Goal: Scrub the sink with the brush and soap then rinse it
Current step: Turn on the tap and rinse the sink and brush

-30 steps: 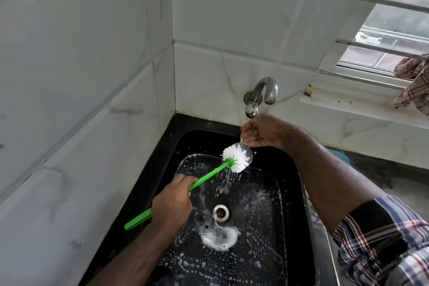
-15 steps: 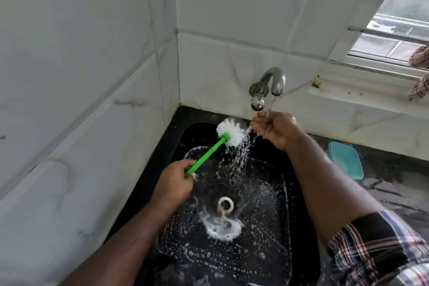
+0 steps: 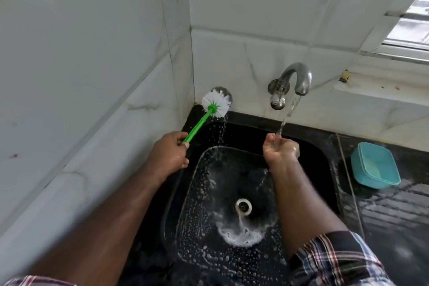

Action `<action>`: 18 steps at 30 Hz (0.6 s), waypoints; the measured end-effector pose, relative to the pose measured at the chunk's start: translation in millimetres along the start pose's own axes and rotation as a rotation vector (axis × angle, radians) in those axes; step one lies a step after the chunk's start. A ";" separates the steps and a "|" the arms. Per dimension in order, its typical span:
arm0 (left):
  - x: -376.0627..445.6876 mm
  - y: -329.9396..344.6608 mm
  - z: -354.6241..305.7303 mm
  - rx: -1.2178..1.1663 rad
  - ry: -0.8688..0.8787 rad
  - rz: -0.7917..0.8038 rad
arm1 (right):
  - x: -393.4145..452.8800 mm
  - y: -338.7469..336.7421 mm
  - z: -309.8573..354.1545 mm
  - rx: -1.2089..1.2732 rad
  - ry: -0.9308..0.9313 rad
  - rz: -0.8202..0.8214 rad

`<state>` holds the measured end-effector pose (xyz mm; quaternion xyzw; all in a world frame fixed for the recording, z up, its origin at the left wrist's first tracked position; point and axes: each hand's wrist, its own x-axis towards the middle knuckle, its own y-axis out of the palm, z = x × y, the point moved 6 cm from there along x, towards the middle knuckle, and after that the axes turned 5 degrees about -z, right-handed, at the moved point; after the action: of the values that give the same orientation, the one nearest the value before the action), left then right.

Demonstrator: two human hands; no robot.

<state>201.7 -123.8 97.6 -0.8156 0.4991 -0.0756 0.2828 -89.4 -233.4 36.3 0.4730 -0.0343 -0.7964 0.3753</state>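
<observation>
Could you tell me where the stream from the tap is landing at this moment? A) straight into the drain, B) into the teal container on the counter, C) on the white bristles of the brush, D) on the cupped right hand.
D: the water from the tap falls onto the cupped right hand, while the left hand holds the brush off to the side, near the corner of the sink.

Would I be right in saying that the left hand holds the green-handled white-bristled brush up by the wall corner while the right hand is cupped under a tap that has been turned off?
Not quite: the curved metal tap is running. The head view shows a stream of water falling into the cupped right hand. The rest holds: the left hand grips the green-handled white-bristled brush by the wall corner.
</observation>
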 end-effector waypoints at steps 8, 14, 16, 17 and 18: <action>13.5 -5.0 0.6 -0.034 -0.084 -0.028 | -33.1 72.0 -35.7 -0.446 0.050 0.410; 15.6 -2.1 7.0 -0.084 -0.116 -0.026 | -0.4 20.1 -14.5 -0.142 0.103 0.153; 15.1 -0.6 7.8 -0.084 -0.120 -0.027 | 1.9 11.0 -13.9 -0.056 0.118 0.099; 15.0 -0.2 7.9 -0.083 -0.120 -0.027 | 1.1 9.7 -12.6 0.030 0.142 0.103; 14.7 0.5 8.2 -0.081 -0.119 -0.028 | 0.2 7.1 -11.4 0.116 0.164 0.113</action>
<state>211.8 -133.4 88.2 -0.8362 0.4727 -0.0108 0.2778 -76.6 -235.2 32.8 0.5548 -0.0763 -0.7293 0.3931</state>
